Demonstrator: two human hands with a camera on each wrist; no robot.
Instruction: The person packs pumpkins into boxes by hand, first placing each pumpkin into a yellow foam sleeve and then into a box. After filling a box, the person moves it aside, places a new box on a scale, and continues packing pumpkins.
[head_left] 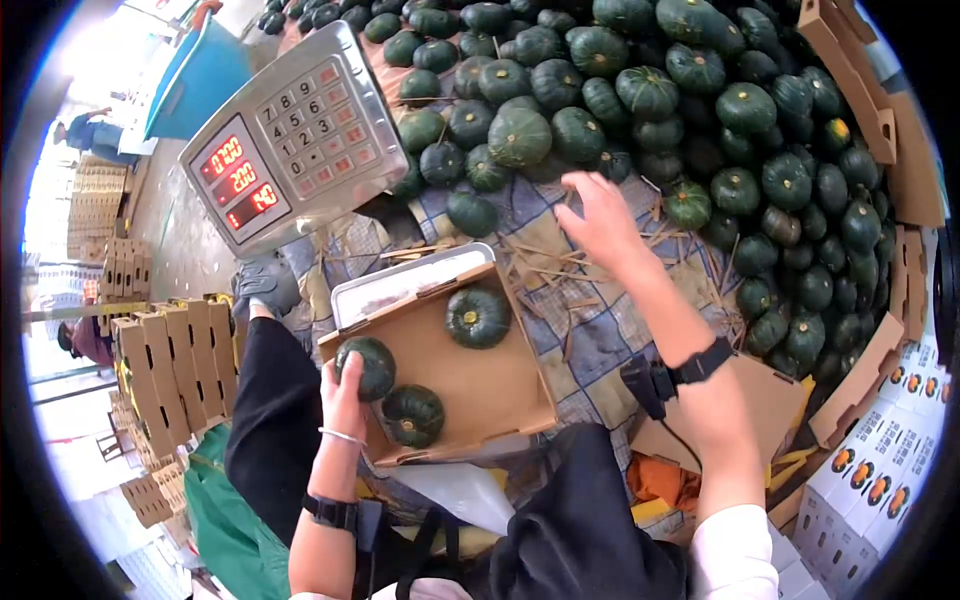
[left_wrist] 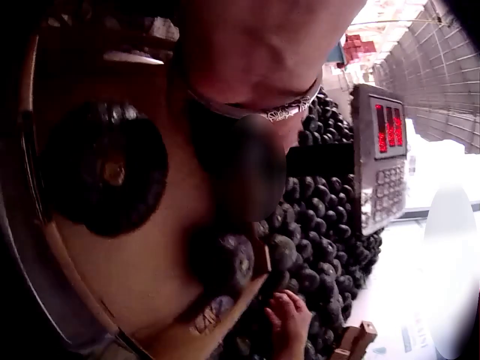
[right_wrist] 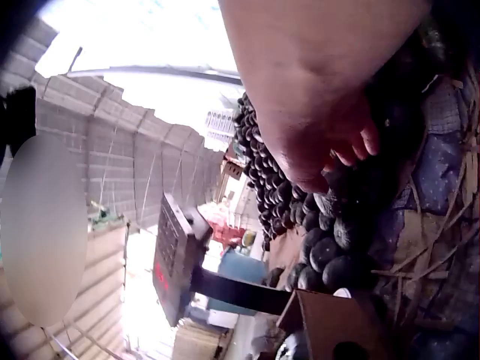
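Note:
My left hand point(head_left: 343, 405) grips a dark green kabocha squash point(head_left: 369, 368) at the left side of an open cardboard box point(head_left: 505, 385). Two more kabocha squashes lie in the box, one in the upper right point(head_left: 477, 317) and another close below the held one point(head_left: 413, 416). Under the box, the white tray of a scale point(head_left: 375, 295) shows along the far edge. My right hand point(head_left: 605, 222) holds nothing; it reaches over the patchwork cloth, fingers spread toward the near edge of a large squash heap point(head_left: 600, 80). In the right wrist view, its fingers overlap the dark squashes.
The scale's keypad and red-lit display point(head_left: 300, 135) stand beyond the box on the left. Straw point(head_left: 560, 270) litters the cloth point(head_left: 600, 330). Stacked cartons point(head_left: 170, 370) stand at left, printed white boxes point(head_left: 870, 470) at right. A cardboard piece point(head_left: 735, 410) lies by my right forearm.

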